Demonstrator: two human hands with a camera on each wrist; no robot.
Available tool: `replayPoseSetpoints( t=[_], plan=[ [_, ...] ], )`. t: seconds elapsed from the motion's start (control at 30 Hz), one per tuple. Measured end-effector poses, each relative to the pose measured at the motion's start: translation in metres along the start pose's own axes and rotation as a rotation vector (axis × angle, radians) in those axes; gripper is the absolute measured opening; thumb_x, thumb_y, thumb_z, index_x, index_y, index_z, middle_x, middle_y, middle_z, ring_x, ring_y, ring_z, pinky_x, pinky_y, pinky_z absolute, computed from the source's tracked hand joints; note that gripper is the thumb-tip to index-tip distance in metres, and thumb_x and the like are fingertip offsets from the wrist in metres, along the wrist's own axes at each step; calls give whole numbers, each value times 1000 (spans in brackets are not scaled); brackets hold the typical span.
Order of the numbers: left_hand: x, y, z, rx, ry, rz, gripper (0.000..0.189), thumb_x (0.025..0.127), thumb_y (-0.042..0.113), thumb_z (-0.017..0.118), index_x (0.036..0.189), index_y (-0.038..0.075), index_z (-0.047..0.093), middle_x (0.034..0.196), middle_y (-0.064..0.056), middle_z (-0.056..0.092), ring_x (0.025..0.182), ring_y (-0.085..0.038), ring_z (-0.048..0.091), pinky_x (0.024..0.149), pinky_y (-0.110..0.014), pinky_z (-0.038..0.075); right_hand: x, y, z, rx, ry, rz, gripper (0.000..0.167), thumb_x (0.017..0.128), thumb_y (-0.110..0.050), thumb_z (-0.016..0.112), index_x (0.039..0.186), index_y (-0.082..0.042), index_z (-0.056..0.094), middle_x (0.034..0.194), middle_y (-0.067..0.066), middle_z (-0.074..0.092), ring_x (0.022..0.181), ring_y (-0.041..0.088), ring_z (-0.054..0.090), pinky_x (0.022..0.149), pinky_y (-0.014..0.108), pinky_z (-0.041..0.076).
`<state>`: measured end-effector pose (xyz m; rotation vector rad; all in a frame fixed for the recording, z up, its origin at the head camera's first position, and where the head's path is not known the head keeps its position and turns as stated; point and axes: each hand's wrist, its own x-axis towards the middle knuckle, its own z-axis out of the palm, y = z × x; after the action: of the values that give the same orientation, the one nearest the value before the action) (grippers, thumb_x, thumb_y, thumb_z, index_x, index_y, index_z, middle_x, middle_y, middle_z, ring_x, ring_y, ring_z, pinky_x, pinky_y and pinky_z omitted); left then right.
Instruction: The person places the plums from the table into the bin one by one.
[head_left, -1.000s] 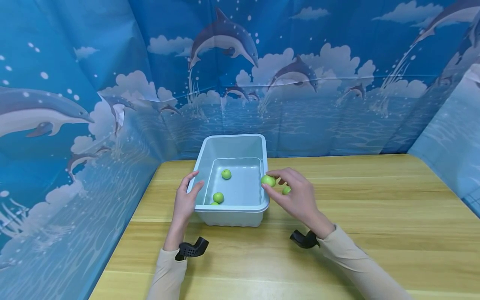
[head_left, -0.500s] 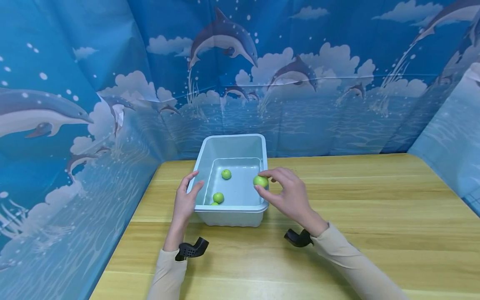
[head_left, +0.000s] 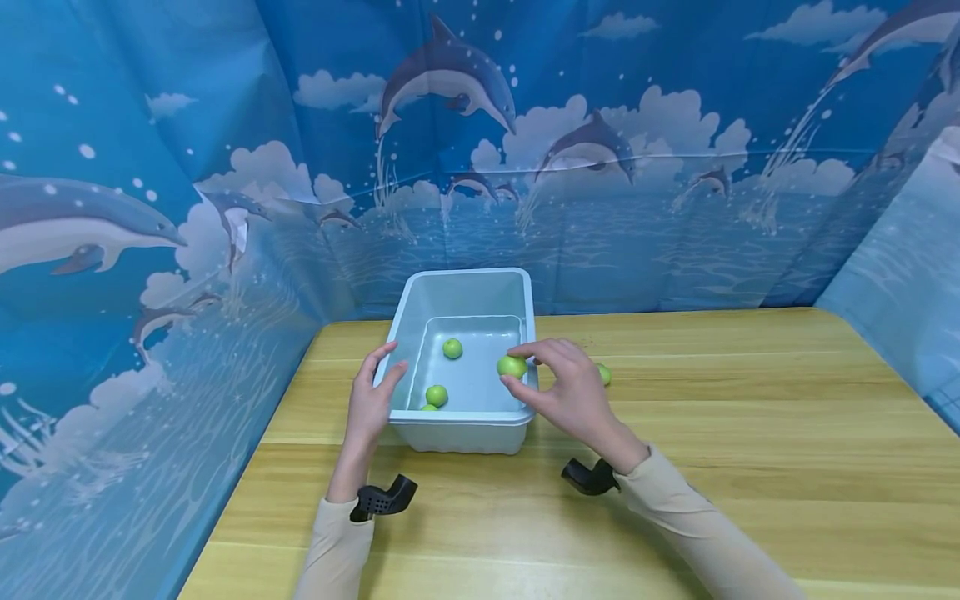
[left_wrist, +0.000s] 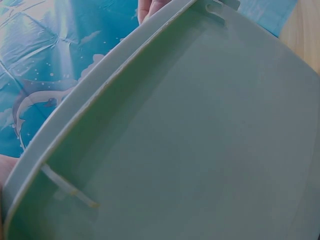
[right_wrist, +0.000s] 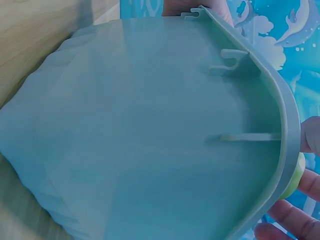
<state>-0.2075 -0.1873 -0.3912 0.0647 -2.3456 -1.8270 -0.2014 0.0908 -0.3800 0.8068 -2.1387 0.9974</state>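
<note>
A pale blue-grey plastic bin (head_left: 459, 429) stands on the table. My left hand (head_left: 369, 404) holds its left rim, the thumb reaching over the edge. Between thumb and fingers, my right hand (head_left: 573, 392) pinches a small green apple (head_left: 512, 367) over the bin's right side, just inside the rim. In the right wrist view, that apple (right_wrist: 296, 176) is partly hidden behind the rim. Inside the bin lie one green apple (head_left: 452, 348) farther back and another green apple (head_left: 437, 395) near the front left, with a third apple (head_left: 429, 407) mostly hidden by the front wall.
Another green apple (head_left: 604, 374) lies on the wooden table (head_left: 750, 433), partly hidden behind the right hand. A blue dolphin-print sheet (head_left: 480, 217) hangs along the table's back and left sides. Each wrist carries a black camera mount (head_left: 386, 496).
My right hand has carried the pinched apple left, from over the bin's right rim to inside it. The apple on the table shows to the hand's right now. My left hand keeps still.
</note>
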Motion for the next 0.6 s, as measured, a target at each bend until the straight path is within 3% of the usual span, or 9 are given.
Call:
replayPoseSetpoints(
  t=[0.6],
  plan=[
    [0,-2,0,13,4,8,46,96,34,55,137,15,47,150,-6,29,140,-24,17,111,-50,13,4,-4,6,-14,-38,23,27,79,-30,77,101,-15,69,96,-7,68,83,11,54,69,30,44]
  ],
)
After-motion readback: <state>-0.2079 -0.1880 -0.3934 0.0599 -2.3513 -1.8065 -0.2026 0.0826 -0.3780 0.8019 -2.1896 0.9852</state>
